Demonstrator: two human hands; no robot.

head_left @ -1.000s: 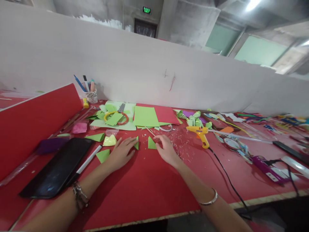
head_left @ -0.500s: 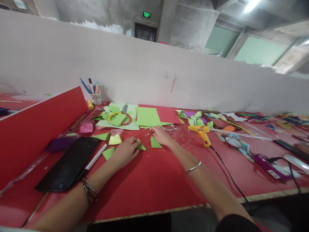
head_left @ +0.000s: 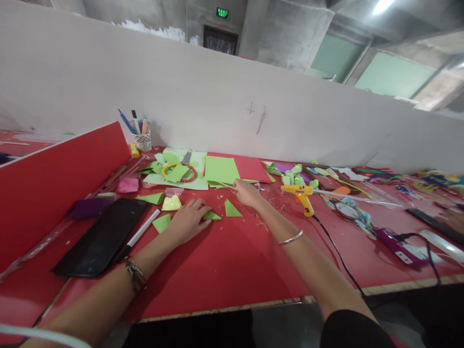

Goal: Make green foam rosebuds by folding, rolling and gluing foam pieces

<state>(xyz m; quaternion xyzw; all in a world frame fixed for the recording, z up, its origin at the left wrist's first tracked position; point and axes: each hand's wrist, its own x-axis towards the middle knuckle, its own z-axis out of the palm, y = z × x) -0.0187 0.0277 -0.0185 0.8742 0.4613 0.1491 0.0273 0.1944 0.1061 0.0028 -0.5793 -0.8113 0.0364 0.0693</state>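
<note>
My left hand [head_left: 188, 220] lies on the red table with its fingers stretched out, the fingertips at a small folded green paper piece [head_left: 213, 216]. My right hand [head_left: 248, 193] is closed around a thin pale stick [head_left: 225, 185], whose tip points left toward the green paper sheets [head_left: 222, 170]. A green paper triangle [head_left: 232, 209] rests on the table just below my right hand. Beside my left hand lie another green paper piece [head_left: 162, 223] and a lump of yellow clay-like material [head_left: 171, 203] in clear wrapping.
A yellow glue gun [head_left: 299, 194] with a black cord lies to the right, near a purple power strip [head_left: 400, 249]. On the left are a black case [head_left: 101, 237], a marker [head_left: 143, 229] and a pen cup [head_left: 144, 141]. Scissors [head_left: 186, 158] sit among green papers at the back.
My right hand has moved slightly up and right, and the thin stick now shows in its fingers. My left fingers have spread flatter, and the green piece under them lies lower.
</note>
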